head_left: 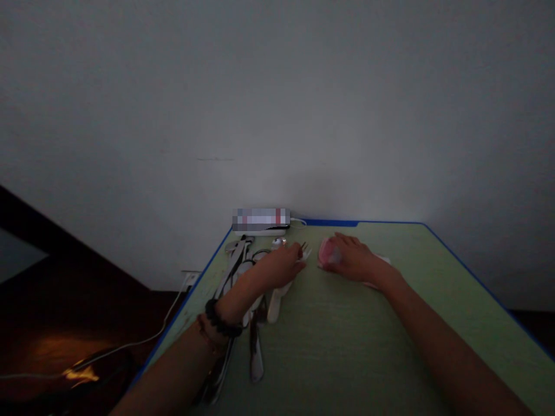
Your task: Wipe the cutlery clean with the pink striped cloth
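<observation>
Pinching, my left hand (285,267) holds a pronged utensil (307,255); my right hand (354,258) clasps a pink cloth (325,253), apparently steadying it.

Lighting: dim; grey wall (277,104) is darkening toward the corners. Shadow: soft, is lying on the wall behind the far edge of the bench (347,352). Glow: orange, is warming the dark floor (65,344), near left. Highlights: faint, are glinting on metal handles (256,361). Definition: soft; coarse pixels are masking one patch (261,219), far left.
</observation>
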`<state>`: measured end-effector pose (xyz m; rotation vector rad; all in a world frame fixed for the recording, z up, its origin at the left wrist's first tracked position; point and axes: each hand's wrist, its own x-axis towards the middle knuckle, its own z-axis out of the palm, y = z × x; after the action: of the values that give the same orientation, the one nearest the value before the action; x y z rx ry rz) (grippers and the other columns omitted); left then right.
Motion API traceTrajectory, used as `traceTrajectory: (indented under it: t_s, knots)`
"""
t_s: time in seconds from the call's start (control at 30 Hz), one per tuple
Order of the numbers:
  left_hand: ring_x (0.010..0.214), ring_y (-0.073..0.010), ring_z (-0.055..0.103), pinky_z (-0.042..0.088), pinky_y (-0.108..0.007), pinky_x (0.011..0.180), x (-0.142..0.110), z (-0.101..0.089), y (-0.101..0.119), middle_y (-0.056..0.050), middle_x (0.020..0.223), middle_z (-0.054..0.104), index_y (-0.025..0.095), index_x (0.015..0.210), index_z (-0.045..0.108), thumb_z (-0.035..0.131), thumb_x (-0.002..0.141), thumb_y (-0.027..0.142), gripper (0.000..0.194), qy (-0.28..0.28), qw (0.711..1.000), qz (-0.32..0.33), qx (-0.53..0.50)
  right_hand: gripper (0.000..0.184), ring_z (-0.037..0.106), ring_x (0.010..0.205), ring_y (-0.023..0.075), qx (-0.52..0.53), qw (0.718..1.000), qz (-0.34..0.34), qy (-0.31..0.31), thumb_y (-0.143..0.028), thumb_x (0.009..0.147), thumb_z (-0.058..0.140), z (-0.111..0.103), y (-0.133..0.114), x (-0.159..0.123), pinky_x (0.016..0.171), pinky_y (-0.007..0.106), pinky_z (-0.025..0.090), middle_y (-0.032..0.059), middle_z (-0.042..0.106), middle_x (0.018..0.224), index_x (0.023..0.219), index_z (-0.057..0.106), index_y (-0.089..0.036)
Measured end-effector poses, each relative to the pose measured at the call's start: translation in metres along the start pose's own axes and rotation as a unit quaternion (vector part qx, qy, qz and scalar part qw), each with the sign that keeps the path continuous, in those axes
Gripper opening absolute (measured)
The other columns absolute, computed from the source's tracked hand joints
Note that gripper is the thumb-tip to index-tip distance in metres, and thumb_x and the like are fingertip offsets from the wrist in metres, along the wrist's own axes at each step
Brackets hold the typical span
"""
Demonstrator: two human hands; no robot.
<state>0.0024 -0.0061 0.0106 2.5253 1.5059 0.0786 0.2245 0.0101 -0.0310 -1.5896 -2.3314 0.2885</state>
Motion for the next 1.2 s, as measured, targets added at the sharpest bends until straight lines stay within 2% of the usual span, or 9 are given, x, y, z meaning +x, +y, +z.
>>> traceTrajectory:
  t_s: [0.1,0.2,0.33,0.53,0.63,0.77,0.9,1.07,1.2]
  knots:
    - [0.083,-0.0215,0.062,0.044,-0.03,0.069,0.0,0.003,0.004,-0.011,0.09,0.065,0.015,0.106,0.05,0.032,0.089,0.033,0.03,-0.014,1.0,0.008,-0.007,0.084,0.023,0.13,0.039,-0.031,0.996,0.052,-0.059,-0.065,0.069,0.052,0.013,0.002,-0.006,0.1,0.052,0.023,0.021,0.026,0.143,0.134,0.036,-0.014]
    - [0.084,-0.0213,0.063,0.045,-0.03,0.07,-0.001,0.006,0.007,-0.011,0.092,0.066,0.015,0.107,0.052,0.034,0.088,0.03,0.03,-0.043,0.999,0.017,-0.01,0.084,0.014,0.134,0.0363,-0.043,0.998,0.033,-0.032,-0.065,0.076,0.041,0.028,-0.001,-0.007,0.105,0.052,0.015,0.02,0.018,0.146,0.139,0.026,-0.011]
    - [0.089,-0.0209,0.062,0.045,-0.029,0.076,-0.003,0.008,0.008,-0.01,0.1,0.066,0.017,0.112,0.053,0.045,0.08,0.025,0.033,-0.078,0.996,0.036,-0.01,0.061,0.022,0.133,0.0288,-0.044,0.998,-0.03,0.04,-0.052,0.087,0.03,0.039,0.0,0.002,0.106,0.049,0.017,0.0139,0.028,0.144,0.137,0.03,-0.017]
    - [0.102,-0.0242,0.057,0.043,-0.033,0.085,-0.002,0.013,0.009,-0.013,0.111,0.061,0.016,0.12,0.049,0.043,0.082,0.026,0.039,-0.08,0.996,0.045,-0.002,0.038,0.042,0.119,0.0222,0.026,0.989,-0.009,0.144,-0.028,0.09,0.03,0.039,0.009,0.015,0.102,0.041,0.029,0.011,0.049,0.127,0.117,0.055,-0.018]
    - [0.1,-0.0242,0.058,0.043,-0.033,0.085,-0.001,0.017,0.01,-0.015,0.109,0.061,0.015,0.121,0.048,0.04,0.085,0.026,0.039,-0.084,0.995,0.058,0.003,0.034,0.048,0.106,0.0204,0.099,0.958,0.032,0.268,-0.027,0.089,0.032,0.034,0.017,0.019,0.094,0.036,0.037,0.015,0.049,0.115,0.1,0.062,-0.014]
    - [0.089,-0.0254,0.062,0.047,-0.035,0.076,-0.002,0.022,0.012,-0.016,0.103,0.06,0.015,0.124,0.045,0.034,0.087,0.024,0.04,-0.082,0.995,0.06,0.019,0.034,0.049,0.096,0.0198,0.165,0.902,0.102,0.385,-0.032,0.088,0.035,0.028,0.029,0.021,0.086,0.034,0.04,0.0127,0.048,0.102,0.102,0.06,-0.015]
    - [0.08,-0.0278,0.063,0.048,-0.039,0.065,-0.004,0.025,0.015,-0.018,0.103,0.058,0.016,0.126,0.042,0.03,0.088,0.028,0.041,-0.066,0.996,0.043,0.042,0.036,0.05,0.092,0.0186,0.232,0.873,0.12,0.412,-0.036,0.087,0.032,0.026,0.034,0.021,0.083,0.033,0.04,0.0108,0.054,0.1,0.105,0.055,-0.017]
    - [0.082,-0.025,0.061,0.048,-0.037,0.068,-0.005,0.027,0.022,-0.015,0.105,0.056,0.018,0.126,0.041,0.031,0.089,0.026,0.04,-0.036,0.997,0.029,0.061,0.043,0.052,0.087,0.0183,0.305,0.839,0.157,0.423,-0.044,0.087,0.026,0.026,0.037,0.019,0.077,0.029,0.04,0.0096,0.059,0.097,0.104,0.053,-0.016]
    - [0.089,-0.0213,0.06,0.047,-0.035,0.076,-0.004,0.028,0.033,-0.012,0.109,0.055,0.019,0.123,0.042,0.025,0.091,0.02,0.036,0.041,0.999,0.032,0.01,0.046,0.054,0.08,0.0182,0.361,0.819,0.184,0.406,-0.047,0.084,0.028,0.025,0.04,0.017,0.07,0.028,0.041,0.0094,0.06,0.094,0.106,0.052,-0.015]
